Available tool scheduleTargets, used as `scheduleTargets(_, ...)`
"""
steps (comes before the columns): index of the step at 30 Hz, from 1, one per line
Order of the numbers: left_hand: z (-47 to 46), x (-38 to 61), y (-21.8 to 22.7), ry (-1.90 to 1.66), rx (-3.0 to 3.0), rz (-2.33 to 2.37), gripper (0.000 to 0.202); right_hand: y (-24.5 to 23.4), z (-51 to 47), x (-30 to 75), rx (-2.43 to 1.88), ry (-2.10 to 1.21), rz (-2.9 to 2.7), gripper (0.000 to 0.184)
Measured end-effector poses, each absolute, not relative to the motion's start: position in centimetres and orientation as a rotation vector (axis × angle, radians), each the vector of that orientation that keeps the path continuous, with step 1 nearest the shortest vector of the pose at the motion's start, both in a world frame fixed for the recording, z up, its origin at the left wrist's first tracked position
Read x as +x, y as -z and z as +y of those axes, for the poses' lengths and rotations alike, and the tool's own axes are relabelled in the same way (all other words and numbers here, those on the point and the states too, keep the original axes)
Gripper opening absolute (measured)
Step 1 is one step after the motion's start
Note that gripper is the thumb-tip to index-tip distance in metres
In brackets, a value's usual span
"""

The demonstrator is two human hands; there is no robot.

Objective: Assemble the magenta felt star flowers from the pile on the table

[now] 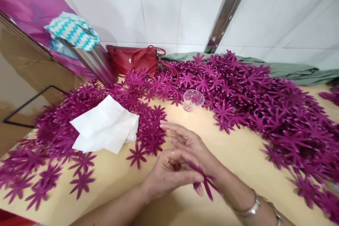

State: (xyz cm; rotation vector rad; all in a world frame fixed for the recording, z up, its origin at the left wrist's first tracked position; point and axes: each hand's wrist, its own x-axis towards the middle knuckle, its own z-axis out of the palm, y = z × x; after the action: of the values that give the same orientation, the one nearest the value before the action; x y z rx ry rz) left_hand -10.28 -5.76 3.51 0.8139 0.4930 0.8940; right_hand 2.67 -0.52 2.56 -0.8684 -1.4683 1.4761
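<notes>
My left hand (172, 173) pinches a purple flower-shaped cutout (208, 186) between thumb and fingers, its narrow petals poking out to the right. Just behind it, my right hand (194, 144) reaches across with fingers stretched out to the left, and I see nothing held in them. Part of the right palm is covered by the left hand. A single purple cutout (137, 155) lies on the table to the left of my hands. Beyond my fingertips stands a small clear plastic cup (193, 100) with a wide rim.
Heaps of purple cutouts spread left (58, 127) and right (254, 95) over the tan tabletop (238, 155). White paper sheets (106, 125) rest on the left heap. Behind are a red bag (132, 58), a metal cylinder with a blue-white cloth (76, 31) and green fabric (286, 69) along the tiled wall.
</notes>
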Motion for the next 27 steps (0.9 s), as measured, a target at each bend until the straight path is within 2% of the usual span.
scheduleTargets(6,-4.9,-10.3,-1.4,-0.986,0.788,0.551,0.053,-1.5,6.2,0.1,-0.928,-0.826,-1.784,0.03)
scheduleTargets(9,-4.4,-10.6,-1.3,-0.986,0.882,0.579,0.05,-1.0,7.8,-1.6,-0.989,-0.709,-1.981,0.03)
scheduleTargets(12,-4.5,-11.0,-2.0,-0.958,0.995,0.649,0.05,-0.9,7.9,-2.4,-1.041,-0.653,-2.032,0.013)
scheduleTargets(17,-4.4,-11.1,-2.1,-0.941,0.969,0.691,0.056,-1.8,6.9,-1.3,-0.983,-0.885,-1.705,0.014)
scheduleTargets(21,-4.1,-10.7,-1.6,-1.001,0.907,0.676,0.048,-2.5,5.4,0.5,-1.015,-1.163,-1.416,0.032)
scheduleTargets(24,-3.8,-10.8,-1.6,-1.014,0.94,0.736,0.042,-2.5,4.1,1.8,-0.964,-1.426,-1.058,0.034)
scheduleTargets(27,-3.6,-11.0,-1.7,-1.054,0.959,0.79,0.038,-2.4,3.1,2.9,-0.865,-1.695,-0.752,0.047)
